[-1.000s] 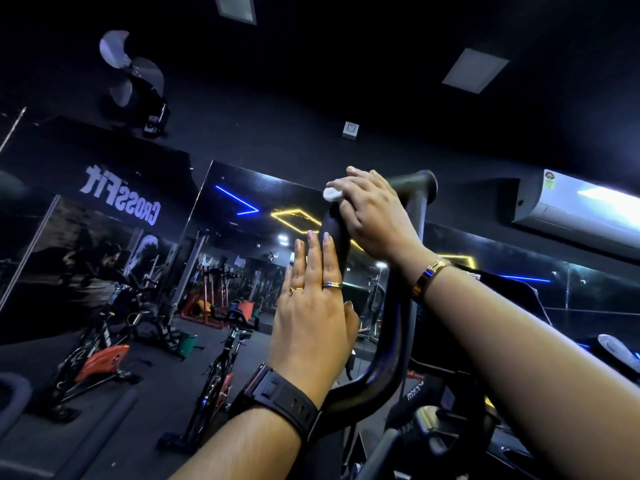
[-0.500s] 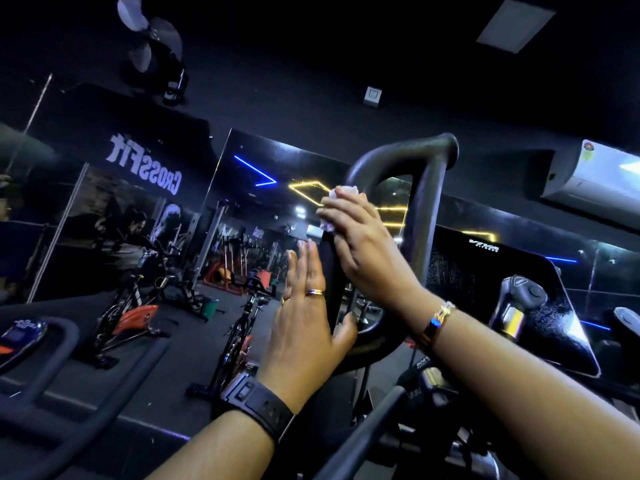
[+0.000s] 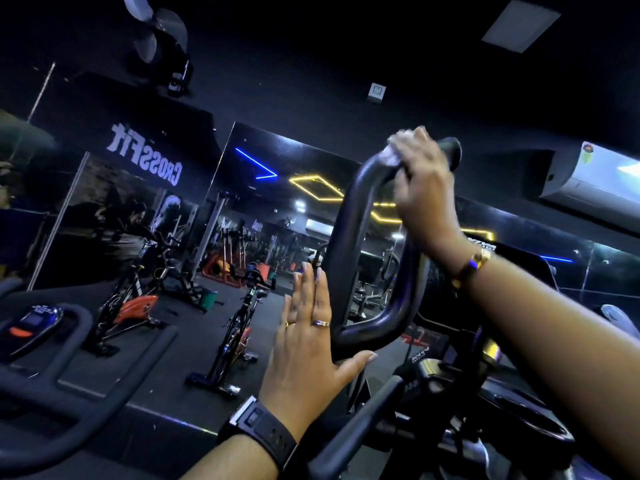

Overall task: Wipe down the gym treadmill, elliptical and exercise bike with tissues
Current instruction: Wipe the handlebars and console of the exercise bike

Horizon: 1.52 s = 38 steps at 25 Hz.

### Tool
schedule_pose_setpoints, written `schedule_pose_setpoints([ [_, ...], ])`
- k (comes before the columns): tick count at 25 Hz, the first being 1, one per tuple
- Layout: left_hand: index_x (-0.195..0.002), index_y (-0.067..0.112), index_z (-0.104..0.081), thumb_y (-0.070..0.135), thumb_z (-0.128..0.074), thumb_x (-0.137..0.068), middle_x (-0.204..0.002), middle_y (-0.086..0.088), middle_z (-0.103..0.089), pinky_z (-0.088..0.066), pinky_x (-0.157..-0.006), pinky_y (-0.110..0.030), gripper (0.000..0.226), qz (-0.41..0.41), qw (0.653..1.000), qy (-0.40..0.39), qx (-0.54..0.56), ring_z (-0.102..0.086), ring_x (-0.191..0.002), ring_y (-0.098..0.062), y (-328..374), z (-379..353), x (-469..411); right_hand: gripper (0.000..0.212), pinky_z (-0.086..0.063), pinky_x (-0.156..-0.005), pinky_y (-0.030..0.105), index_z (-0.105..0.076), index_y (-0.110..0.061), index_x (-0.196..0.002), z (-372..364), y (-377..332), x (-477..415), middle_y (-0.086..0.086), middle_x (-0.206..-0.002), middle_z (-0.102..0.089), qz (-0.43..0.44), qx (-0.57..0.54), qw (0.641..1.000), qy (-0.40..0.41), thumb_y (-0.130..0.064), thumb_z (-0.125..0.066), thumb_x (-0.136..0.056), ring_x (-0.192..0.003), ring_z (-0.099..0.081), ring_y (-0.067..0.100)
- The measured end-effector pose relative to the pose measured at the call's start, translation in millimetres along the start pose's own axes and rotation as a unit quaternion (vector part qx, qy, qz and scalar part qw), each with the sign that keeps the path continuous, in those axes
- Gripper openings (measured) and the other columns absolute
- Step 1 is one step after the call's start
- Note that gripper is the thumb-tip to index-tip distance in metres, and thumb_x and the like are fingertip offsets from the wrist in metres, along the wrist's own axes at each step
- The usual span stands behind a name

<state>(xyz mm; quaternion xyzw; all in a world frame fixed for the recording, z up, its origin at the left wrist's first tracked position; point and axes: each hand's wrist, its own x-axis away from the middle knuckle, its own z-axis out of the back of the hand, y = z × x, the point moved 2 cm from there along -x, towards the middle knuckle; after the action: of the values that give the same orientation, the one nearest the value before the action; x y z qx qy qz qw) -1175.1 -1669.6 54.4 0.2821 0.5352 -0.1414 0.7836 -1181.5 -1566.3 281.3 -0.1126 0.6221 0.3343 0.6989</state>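
Observation:
A black looped handlebar (image 3: 349, 237) of an exercise machine rises in front of me. My right hand (image 3: 422, 192) is wrapped over its top bend and presses a white tissue (image 3: 394, 150) against the bar; the tissue is blurred and mostly hidden under the fingers. My left hand (image 3: 308, 341) lies flat with straight fingers against the left side of the loop, thumb under its lower bend, holding nothing. A dark console screen (image 3: 519, 271) sits behind my right forearm.
Another machine's console and curved black bars (image 3: 52, 358) stand at the lower left. Two exercise bikes (image 3: 239, 327) stand on the dark floor ahead before a mirrored wall. An air conditioner (image 3: 595, 181) hangs at the upper right.
My right hand slid the tissue from the left side of the loop up onto its top bend. My left hand stayed flat against the loop's lower left.

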Motion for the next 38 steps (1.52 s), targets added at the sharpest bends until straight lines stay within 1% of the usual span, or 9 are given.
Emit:
schedule_pose_setpoints([
  [6,-0.155,0.004,0.001,0.075,-0.037,-0.084,-0.164,-0.014,0.001,-0.014,-0.121,-0.043,0.108,-0.03,0.997,0.047,-0.059,0.002,-0.151,-0.023,-2.1,-8.0,4.7,0.061,-0.013,-0.112,0.02,-0.03,-0.001,-0.148,-34.9,-20.4,9.1,0.017,-0.158,-0.021,-0.168,-0.05,0.984,-0.043,0.015,-0.03,-0.089,-0.145,-0.02,0.027],
  [10,-0.156,0.006,0.003,0.074,-0.039,-0.084,-0.164,-0.01,0.004,-0.018,-0.118,-0.046,0.107,-0.024,0.997,0.048,-0.055,0.003,-0.151,-0.02,-1.6,-6.5,5.3,0.068,-0.031,-0.091,0.015,-0.039,-0.017,-0.146,-34.5,-49.9,53.1,0.014,-0.148,-0.041,-0.245,-0.101,0.964,-0.026,0.015,-0.033,-0.087,-0.124,-0.048,0.029],
  [16,-0.155,0.01,0.006,0.072,-0.038,-0.08,-0.164,-0.012,0.001,-0.013,-0.119,-0.047,0.107,-0.016,0.998,0.046,-0.029,0.002,-0.151,-0.021,-4.9,-6.9,4.2,0.059,-0.01,-0.086,-0.012,-0.052,-0.019,-0.138,-12.8,-64.6,107.4,0.002,-0.143,-0.05,-0.204,-0.069,0.966,-0.144,0.008,-0.046,-0.086,-0.131,-0.046,0.014],
  [20,-0.153,0.012,0.016,0.072,-0.041,-0.075,-0.163,-0.01,0.008,-0.021,-0.117,-0.044,0.114,0.007,0.999,0.049,0.005,0.001,-0.15,-0.019,-3.7,-9.5,6.9,0.048,-0.041,-0.075,0.009,-0.069,-0.023,-0.118,10.1,-62.4,131.8,-0.001,-0.114,-0.07,-0.237,-0.148,0.93,-0.237,0.004,-0.05,-0.083,-0.089,-0.063,0.007],
  [23,-0.143,0.02,0.04,0.08,-0.044,-0.074,-0.152,0.005,0.038,-0.004,-0.116,-0.028,0.124,0.049,0.998,0.008,0.038,0.032,-0.139,-0.003,-0.8,-3.4,5.8,0.046,-0.047,-0.057,0.027,-0.075,-0.019,-0.105,17.6,-40.6,92.1,-0.005,-0.091,-0.075,-0.292,-0.262,0.904,-0.168,0.008,-0.046,-0.081,-0.07,-0.055,0.02],
  [25,-0.137,0.021,0.046,0.079,-0.045,-0.072,-0.147,0.01,0.045,0.002,-0.115,-0.026,0.126,0.05,0.998,-0.005,0.042,0.042,-0.132,0.003,0.7,-1.4,5.6,0.048,-0.052,-0.081,0.028,-0.07,-0.013,-0.115,19.6,-30.9,50.5,0.0,-0.108,-0.072,-0.231,-0.194,0.948,-0.102,0.009,-0.046,-0.081,-0.093,-0.062,0.014],
  [27,-0.139,0.02,0.044,0.079,-0.045,-0.072,-0.149,0.007,0.043,0.005,-0.116,-0.026,0.126,0.046,0.998,-0.005,0.045,0.038,-0.136,0.001,0.5,-1.1,4.6,0.051,-0.036,-0.098,0.012,-0.064,-0.008,-0.125,13.2,-33.2,23.0,0.005,-0.127,-0.064,-0.131,-0.09,0.984,-0.083,0.009,-0.046,-0.081,-0.116,-0.055,0.008],
  [35,-0.133,0.024,0.042,0.068,-0.062,-0.073,-0.144,0.012,0.04,-0.005,-0.119,-0.031,0.128,0.066,0.991,-0.013,0.113,0.036,-0.134,0.002,-1.5,3.1,5.1,0.031,-0.058,-0.081,0.035,-0.074,-0.005,-0.101,-18.8,-63.5,102.5,0.011,-0.114,-0.069,0.156,0.034,0.978,-0.134,-0.002,-0.059,-0.074,-0.105,-0.067,0.024],
  [38,-0.131,0.024,0.043,0.048,-0.074,-0.078,-0.149,0.005,0.033,-0.022,-0.12,-0.039,0.13,0.088,0.987,-0.028,0.132,0.024,-0.139,-0.006,-3.4,4.2,3.1,0.039,-0.049,-0.094,0.033,-0.073,-0.005,-0.109,-3.7,-66.8,153.0,0.011,-0.122,-0.066,0.188,0.016,0.962,-0.199,-0.006,-0.061,-0.072,-0.115,-0.062,0.025],
])
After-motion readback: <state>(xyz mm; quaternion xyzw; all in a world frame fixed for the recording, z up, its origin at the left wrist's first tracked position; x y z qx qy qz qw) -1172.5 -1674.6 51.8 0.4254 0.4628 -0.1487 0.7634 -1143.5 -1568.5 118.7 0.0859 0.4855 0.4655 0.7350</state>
